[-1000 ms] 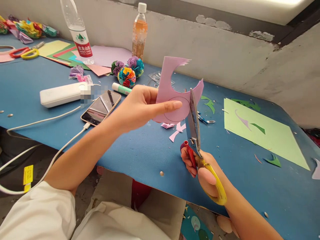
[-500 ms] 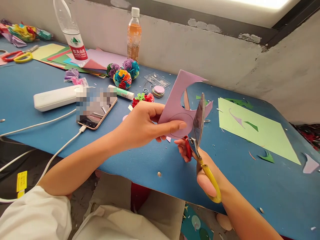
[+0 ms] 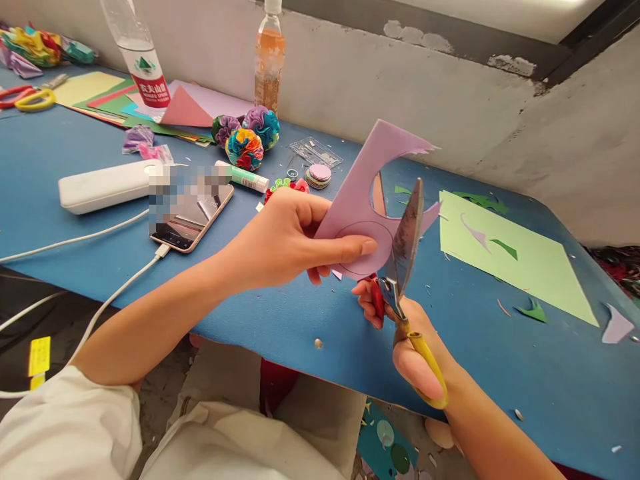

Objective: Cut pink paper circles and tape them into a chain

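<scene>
My left hand (image 3: 300, 233) pinches a piece of purple paper (image 3: 353, 180) between thumb and fingers, above the blue table. A round bite is cut out of the paper's right side, and a drawn circle shows near my thumb. My right hand (image 3: 400, 333) grips a pair of scissors (image 3: 409, 233) with one yellow and one red handle. The blades are spread, with the paper's lower right part between them; one blade passes partly behind the sheet. My right fingers are partly hidden by the scissors.
A light green sheet (image 3: 515, 260) with paper scraps lies at right. Left are a phone (image 3: 195, 217) on a cable, a white power bank (image 3: 107, 185) and a glue stick (image 3: 247, 179). Paper flower balls (image 3: 244, 148), stacked discs (image 3: 319, 175) and two bottles (image 3: 270, 63) stand farther back.
The view has shifted slightly. Both hands keep their hold, and the paper and scissors sit a little farther right against the table. The blades stay spread around the paper.
</scene>
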`<action>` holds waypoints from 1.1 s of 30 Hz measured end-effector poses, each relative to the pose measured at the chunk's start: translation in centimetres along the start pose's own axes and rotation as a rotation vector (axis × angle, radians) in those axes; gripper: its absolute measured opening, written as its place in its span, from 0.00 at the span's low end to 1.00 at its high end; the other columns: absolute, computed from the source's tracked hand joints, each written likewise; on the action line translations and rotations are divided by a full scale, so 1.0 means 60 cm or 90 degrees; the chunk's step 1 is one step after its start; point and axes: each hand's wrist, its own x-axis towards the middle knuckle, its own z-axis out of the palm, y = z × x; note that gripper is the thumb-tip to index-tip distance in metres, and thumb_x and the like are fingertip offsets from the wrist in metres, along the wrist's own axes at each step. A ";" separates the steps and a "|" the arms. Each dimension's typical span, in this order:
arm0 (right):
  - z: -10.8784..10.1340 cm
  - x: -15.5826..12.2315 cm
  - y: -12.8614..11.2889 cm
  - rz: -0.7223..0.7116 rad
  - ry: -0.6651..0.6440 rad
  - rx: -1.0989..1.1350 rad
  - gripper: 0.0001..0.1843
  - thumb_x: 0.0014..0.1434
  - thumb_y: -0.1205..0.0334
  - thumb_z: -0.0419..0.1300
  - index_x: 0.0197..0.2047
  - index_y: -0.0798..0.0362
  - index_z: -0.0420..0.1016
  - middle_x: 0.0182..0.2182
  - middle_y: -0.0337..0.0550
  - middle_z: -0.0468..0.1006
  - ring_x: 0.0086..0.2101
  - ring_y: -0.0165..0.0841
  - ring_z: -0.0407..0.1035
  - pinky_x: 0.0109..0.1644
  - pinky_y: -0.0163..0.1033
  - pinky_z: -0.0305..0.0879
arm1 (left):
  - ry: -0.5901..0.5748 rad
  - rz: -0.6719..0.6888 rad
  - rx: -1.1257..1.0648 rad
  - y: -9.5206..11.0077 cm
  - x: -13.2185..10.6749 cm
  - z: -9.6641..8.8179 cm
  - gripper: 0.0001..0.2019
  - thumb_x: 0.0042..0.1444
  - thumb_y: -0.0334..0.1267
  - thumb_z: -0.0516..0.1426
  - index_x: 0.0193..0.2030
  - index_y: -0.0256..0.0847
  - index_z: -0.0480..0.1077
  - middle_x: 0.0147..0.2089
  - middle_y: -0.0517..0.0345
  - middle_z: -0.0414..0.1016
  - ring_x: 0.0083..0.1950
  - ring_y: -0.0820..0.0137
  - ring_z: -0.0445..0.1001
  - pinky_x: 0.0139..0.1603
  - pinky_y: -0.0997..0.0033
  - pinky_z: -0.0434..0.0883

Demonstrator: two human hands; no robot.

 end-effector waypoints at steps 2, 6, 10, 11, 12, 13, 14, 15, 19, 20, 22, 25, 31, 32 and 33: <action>0.000 -0.001 0.000 -0.023 -0.003 0.005 0.48 0.37 0.17 0.53 0.43 0.51 0.72 0.28 0.42 0.67 0.25 0.33 0.60 0.24 0.38 0.61 | 0.004 0.002 0.005 0.001 0.000 0.000 0.09 0.51 0.40 0.65 0.24 0.38 0.74 0.19 0.64 0.70 0.17 0.78 0.68 0.14 0.79 0.66; -0.001 -0.002 0.004 -0.028 -0.011 0.019 0.46 0.38 0.18 0.55 0.43 0.51 0.72 0.27 0.41 0.66 0.24 0.31 0.58 0.24 0.38 0.60 | 0.000 0.003 0.009 0.003 0.001 -0.001 0.09 0.51 0.38 0.65 0.24 0.38 0.74 0.19 0.64 0.71 0.18 0.78 0.68 0.14 0.80 0.66; -0.003 -0.002 0.007 0.018 -0.024 0.009 0.39 0.44 0.23 0.56 0.41 0.50 0.72 0.25 0.39 0.65 0.23 0.31 0.59 0.23 0.37 0.60 | -0.018 0.007 0.023 0.006 0.004 -0.008 0.11 0.51 0.36 0.64 0.22 0.38 0.71 0.18 0.65 0.69 0.17 0.79 0.67 0.14 0.81 0.65; -0.003 -0.001 0.006 0.032 -0.031 0.005 0.37 0.46 0.24 0.56 0.41 0.50 0.72 0.25 0.39 0.65 0.23 0.31 0.59 0.23 0.37 0.60 | -0.025 0.009 0.029 0.006 0.005 -0.010 0.11 0.51 0.36 0.64 0.21 0.38 0.71 0.18 0.65 0.69 0.17 0.80 0.66 0.14 0.82 0.64; -0.004 -0.001 0.004 0.042 -0.036 0.002 0.36 0.47 0.25 0.56 0.40 0.50 0.72 0.24 0.39 0.65 0.23 0.31 0.59 0.24 0.37 0.60 | -0.033 0.010 0.035 0.007 0.005 -0.012 0.12 0.51 0.35 0.64 0.21 0.38 0.70 0.18 0.65 0.69 0.17 0.80 0.66 0.14 0.82 0.63; -0.004 -0.001 0.003 0.047 -0.038 0.000 0.35 0.48 0.26 0.56 0.40 0.51 0.72 0.24 0.39 0.65 0.23 0.31 0.59 0.24 0.37 0.60 | -0.042 0.011 0.040 0.008 0.006 -0.014 0.12 0.51 0.35 0.64 0.20 0.38 0.70 0.18 0.65 0.69 0.17 0.80 0.66 0.14 0.82 0.63; -0.005 -0.001 0.001 0.048 -0.040 0.000 0.34 0.49 0.26 0.56 0.40 0.51 0.72 0.24 0.39 0.65 0.23 0.31 0.59 0.24 0.37 0.59 | -0.051 0.009 0.045 0.009 0.006 -0.015 0.11 0.52 0.34 0.64 0.21 0.37 0.70 0.18 0.65 0.69 0.17 0.81 0.65 0.14 0.83 0.62; -0.005 -0.001 -0.001 0.048 -0.041 0.003 0.34 0.49 0.27 0.56 0.39 0.51 0.72 0.24 0.39 0.65 0.23 0.31 0.59 0.24 0.37 0.59 | -0.059 0.006 0.049 0.010 0.007 -0.017 0.11 0.52 0.34 0.63 0.21 0.37 0.70 0.18 0.65 0.69 0.17 0.81 0.65 0.14 0.83 0.62; -0.009 -0.002 -0.006 0.079 -0.057 0.040 0.30 0.52 0.30 0.56 0.37 0.51 0.72 0.23 0.38 0.63 0.23 0.30 0.57 0.23 0.35 0.56 | -0.066 -0.009 0.072 0.013 0.007 -0.022 0.09 0.52 0.34 0.63 0.24 0.37 0.71 0.19 0.64 0.70 0.18 0.81 0.66 0.15 0.83 0.63; -0.010 -0.002 -0.006 0.091 -0.061 0.053 0.29 0.53 0.31 0.56 0.37 0.50 0.72 0.23 0.38 0.63 0.23 0.30 0.57 0.23 0.35 0.56 | -0.061 -0.011 0.078 0.014 0.006 -0.023 0.09 0.52 0.34 0.63 0.23 0.37 0.71 0.19 0.64 0.70 0.17 0.80 0.66 0.15 0.83 0.63; -0.013 -0.001 -0.007 0.109 -0.065 0.073 0.27 0.55 0.32 0.55 0.37 0.50 0.72 0.23 0.38 0.63 0.24 0.31 0.56 0.23 0.35 0.55 | -0.046 -0.018 0.086 0.017 0.006 -0.026 0.10 0.51 0.34 0.64 0.22 0.37 0.71 0.18 0.65 0.69 0.17 0.80 0.66 0.14 0.82 0.62; -0.015 0.000 -0.012 0.124 -0.069 0.079 0.26 0.57 0.34 0.53 0.35 0.50 0.72 0.22 0.38 0.62 0.24 0.32 0.55 0.22 0.35 0.53 | -0.028 -0.028 0.087 0.020 0.006 -0.028 0.10 0.48 0.34 0.65 0.20 0.37 0.71 0.16 0.65 0.68 0.15 0.79 0.66 0.12 0.82 0.60; -0.005 0.002 -0.032 0.140 -0.062 0.098 0.26 0.60 0.36 0.50 0.30 0.50 0.69 0.19 0.38 0.61 0.21 0.30 0.54 0.20 0.36 0.51 | -0.006 -0.046 0.069 0.013 0.009 -0.026 0.12 0.47 0.37 0.66 0.19 0.38 0.70 0.16 0.65 0.66 0.16 0.78 0.66 0.13 0.80 0.61; -0.003 0.003 -0.034 0.142 -0.060 0.102 0.26 0.59 0.35 0.51 0.29 0.50 0.69 0.19 0.38 0.61 0.21 0.30 0.53 0.19 0.36 0.50 | -0.009 -0.048 0.071 0.011 0.009 -0.025 0.12 0.47 0.38 0.66 0.19 0.38 0.70 0.16 0.64 0.66 0.17 0.77 0.66 0.13 0.80 0.62; -0.001 0.003 -0.036 0.145 -0.059 0.107 0.26 0.58 0.34 0.52 0.29 0.50 0.69 0.19 0.38 0.61 0.20 0.30 0.53 0.19 0.35 0.50 | -0.010 -0.049 0.072 0.008 0.010 -0.025 0.12 0.47 0.39 0.66 0.20 0.38 0.70 0.16 0.64 0.66 0.17 0.77 0.67 0.14 0.79 0.63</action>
